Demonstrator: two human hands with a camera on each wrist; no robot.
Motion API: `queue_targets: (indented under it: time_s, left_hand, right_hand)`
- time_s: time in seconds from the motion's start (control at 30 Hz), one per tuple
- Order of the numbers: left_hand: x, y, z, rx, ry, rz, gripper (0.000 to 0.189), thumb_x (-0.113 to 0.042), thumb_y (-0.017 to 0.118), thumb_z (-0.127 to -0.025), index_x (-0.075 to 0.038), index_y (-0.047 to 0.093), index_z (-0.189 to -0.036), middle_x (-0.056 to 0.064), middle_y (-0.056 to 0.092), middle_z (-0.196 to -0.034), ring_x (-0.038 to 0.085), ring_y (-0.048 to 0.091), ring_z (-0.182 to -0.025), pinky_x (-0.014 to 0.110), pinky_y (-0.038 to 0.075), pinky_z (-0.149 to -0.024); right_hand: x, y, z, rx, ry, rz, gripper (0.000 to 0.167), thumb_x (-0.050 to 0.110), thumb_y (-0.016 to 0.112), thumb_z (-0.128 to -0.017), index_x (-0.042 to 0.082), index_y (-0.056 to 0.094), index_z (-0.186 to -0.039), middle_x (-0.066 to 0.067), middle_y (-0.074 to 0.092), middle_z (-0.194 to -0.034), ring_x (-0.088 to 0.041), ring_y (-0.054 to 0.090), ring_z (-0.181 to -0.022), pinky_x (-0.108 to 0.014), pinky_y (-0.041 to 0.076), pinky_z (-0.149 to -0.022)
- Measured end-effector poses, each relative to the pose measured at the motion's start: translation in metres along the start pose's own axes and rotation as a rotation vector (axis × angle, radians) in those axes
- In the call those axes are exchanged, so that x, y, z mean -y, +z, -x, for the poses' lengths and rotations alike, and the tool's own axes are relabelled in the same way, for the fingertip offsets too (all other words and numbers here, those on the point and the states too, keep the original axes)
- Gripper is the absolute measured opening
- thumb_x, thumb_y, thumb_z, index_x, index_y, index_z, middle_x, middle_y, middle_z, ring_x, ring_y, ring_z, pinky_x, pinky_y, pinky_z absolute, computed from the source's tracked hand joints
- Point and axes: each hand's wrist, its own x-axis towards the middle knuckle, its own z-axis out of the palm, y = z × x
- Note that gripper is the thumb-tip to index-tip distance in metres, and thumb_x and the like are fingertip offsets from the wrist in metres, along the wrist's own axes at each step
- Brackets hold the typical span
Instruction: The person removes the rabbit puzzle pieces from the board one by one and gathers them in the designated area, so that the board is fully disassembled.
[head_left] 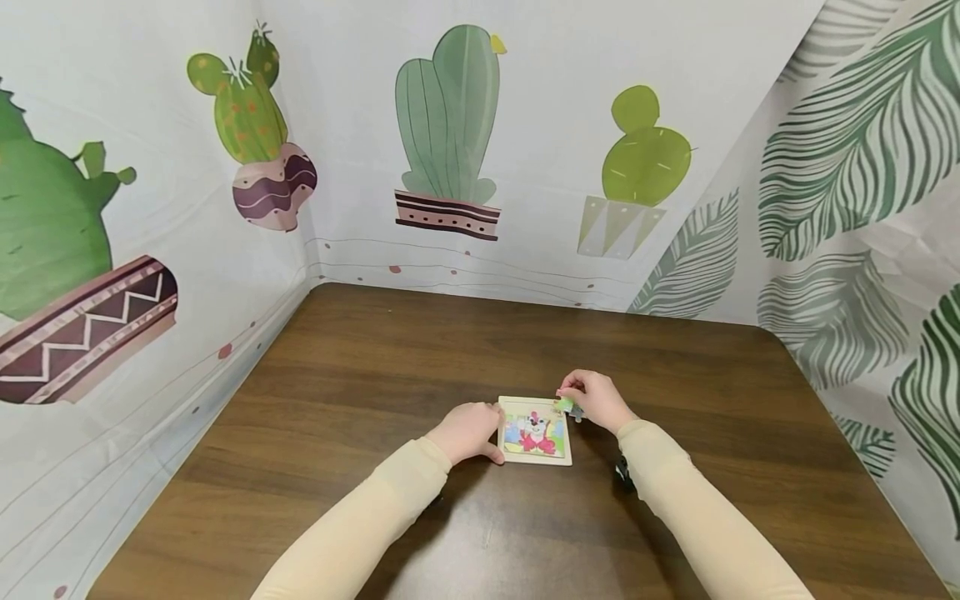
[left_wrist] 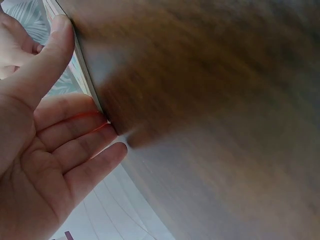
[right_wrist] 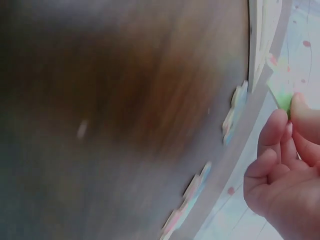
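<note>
A small jigsaw puzzle tray (head_left: 536, 461) with a pale wooden rim lies on the table, showing a pink and white cartoon animal in its lower part. My left hand (head_left: 471, 429) rests at the tray's left edge, its thumb by the near corner. In the left wrist view, the fingers of that left hand (left_wrist: 60, 130) are extended, tips touching the edge. Above the tray's far right corner, my right hand (head_left: 594, 398) pinches a green puzzle piece (right_wrist: 281, 87) between thumb and index finger. Its other fingers are curled toward the palm.
Loose puzzle pieces lie flat on the table in the right wrist view, one piece (right_wrist: 235, 112) by the tray and others (right_wrist: 189, 200) farther off. A grey piece (head_left: 576, 412) shows below the right hand. The brown table (head_left: 360, 358) meets a cactus-printed cloth (head_left: 540, 167) behind.
</note>
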Motion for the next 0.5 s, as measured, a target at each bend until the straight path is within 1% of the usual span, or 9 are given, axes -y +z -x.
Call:
queue_targets:
  time_s: [0.1,0.3,0.4,0.5]
  left_hand:
    - [0.0,0.0,0.0,0.004,-0.003,0.0,0.048,-0.046,0.082,-0.064,-0.012,0.062,-0.09,0.004,0.068,-0.1,0.017,0.065,-0.081,0.029,0.051,-0.075]
    - [-0.002,-0.002,0.0,0.005,-0.009,-0.004,0.049,-0.046,0.082,-0.064,-0.011,0.063,-0.092,0.006,0.068,-0.104,0.018,0.065,-0.084,0.029,0.051,-0.076]
    - [-0.002,-0.003,0.0,0.01,-0.014,0.004,0.048,-0.046,0.082,-0.064,-0.011,0.063,-0.091,0.006,0.068,-0.103,0.018,0.065,-0.083,0.029,0.051,-0.076]
    - [-0.002,-0.003,0.0,0.011,-0.015,0.007,0.047,-0.045,0.082,-0.064,-0.011,0.063,-0.089,0.006,0.069,-0.1,0.018,0.065,-0.08,0.03,0.051,-0.075]
  right_hand:
    - [-0.009,-0.006,0.002,0.026,-0.014,-0.004,0.008,0.011,0.064,-0.09,0.004,0.066,-0.088,-0.005,0.066,-0.082,-0.015,0.052,-0.071,-0.03,0.044,-0.066]
    - [-0.024,-0.022,0.008,0.137,0.007,-0.025,0.008,0.011,0.063,-0.09,0.005,0.067,-0.088,-0.004,0.063,-0.081,-0.014,0.051,-0.064,-0.029,0.045,-0.056]
    - [-0.03,-0.03,0.012,0.15,0.024,-0.024,0.009,0.011,0.062,-0.09,0.004,0.067,-0.089,-0.005,0.063,-0.082,-0.014,0.051,-0.064,-0.029,0.045,-0.056]
    - [-0.036,-0.037,0.016,0.138,0.029,-0.005,0.009,0.011,0.063,-0.09,0.004,0.067,-0.089,-0.005,0.063,-0.082,-0.014,0.05,-0.066,-0.029,0.044,-0.059]
